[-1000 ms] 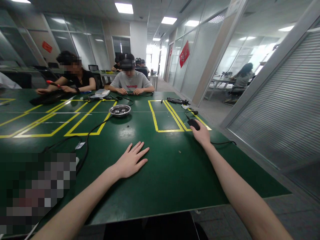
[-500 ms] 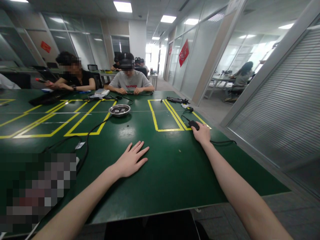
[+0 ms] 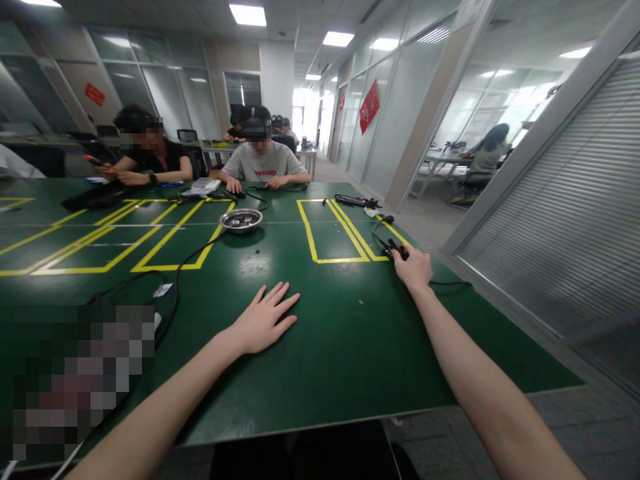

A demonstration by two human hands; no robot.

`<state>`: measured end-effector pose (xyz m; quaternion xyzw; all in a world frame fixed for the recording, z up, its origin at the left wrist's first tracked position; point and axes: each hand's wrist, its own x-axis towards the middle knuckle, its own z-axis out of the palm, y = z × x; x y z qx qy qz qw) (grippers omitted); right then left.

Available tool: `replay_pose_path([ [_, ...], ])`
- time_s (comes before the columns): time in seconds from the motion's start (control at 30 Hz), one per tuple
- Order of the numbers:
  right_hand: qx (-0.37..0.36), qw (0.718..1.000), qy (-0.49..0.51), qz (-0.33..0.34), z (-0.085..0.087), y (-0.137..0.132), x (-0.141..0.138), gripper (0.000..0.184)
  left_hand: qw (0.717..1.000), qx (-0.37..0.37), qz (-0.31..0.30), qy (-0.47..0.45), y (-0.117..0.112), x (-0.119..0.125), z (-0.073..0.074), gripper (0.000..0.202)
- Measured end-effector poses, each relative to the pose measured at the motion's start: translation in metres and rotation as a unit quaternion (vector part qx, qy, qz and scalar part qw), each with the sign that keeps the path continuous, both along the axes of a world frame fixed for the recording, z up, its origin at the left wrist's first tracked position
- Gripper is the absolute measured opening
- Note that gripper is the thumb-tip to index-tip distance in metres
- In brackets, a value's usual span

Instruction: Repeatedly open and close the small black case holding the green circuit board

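At the right of the green bench (image 3: pixel 330 373), your right hand (image 3: pixel 414 269) has its fingers clamped on a black corded device (image 3: pixel 399 253) beside yellow tape (image 3: pixel 377 259); your left hand (image 3: pixel 260 325) lies palm-down, fingers spread. Metal bowl (image 3: pixel 241 231) farther out.

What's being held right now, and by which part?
Right hand: a small black corded device, apparently by its near end; exact finger placement is hidden. Left hand: nothing, lying palm-down on the green table.

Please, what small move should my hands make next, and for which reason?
Perhaps bring the left hand slightly towards the black device: the right hand holds it, while the left lies spread on the table, holding nothing.
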<state>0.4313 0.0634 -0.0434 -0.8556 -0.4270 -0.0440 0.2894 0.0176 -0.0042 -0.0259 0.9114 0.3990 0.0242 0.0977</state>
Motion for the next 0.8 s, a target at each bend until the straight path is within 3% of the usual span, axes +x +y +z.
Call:
replay_pose_path([
  [0.23, -0.012, 0.997, 0.048, -0.053, 0.000, 0.003, 0.009, 0.049, 1.000, 0.004, -0.006, -0.009, 0.002, -0.002, -0.004, 0.061],
  [0.53, -0.005, 0.995, 0.064, -0.070, 0.003, 0.003, 0.017, 0.049, 1.000, 0.008, -0.014, -0.022, 0.004, -0.004, -0.007, 0.061],
  [0.8, 0.014, 0.999, 0.046, -0.012, 0.002, -0.001, 0.012, 0.053, 1.000, 0.005, -0.009, -0.014, 0.003, -0.003, -0.005, 0.061],
])
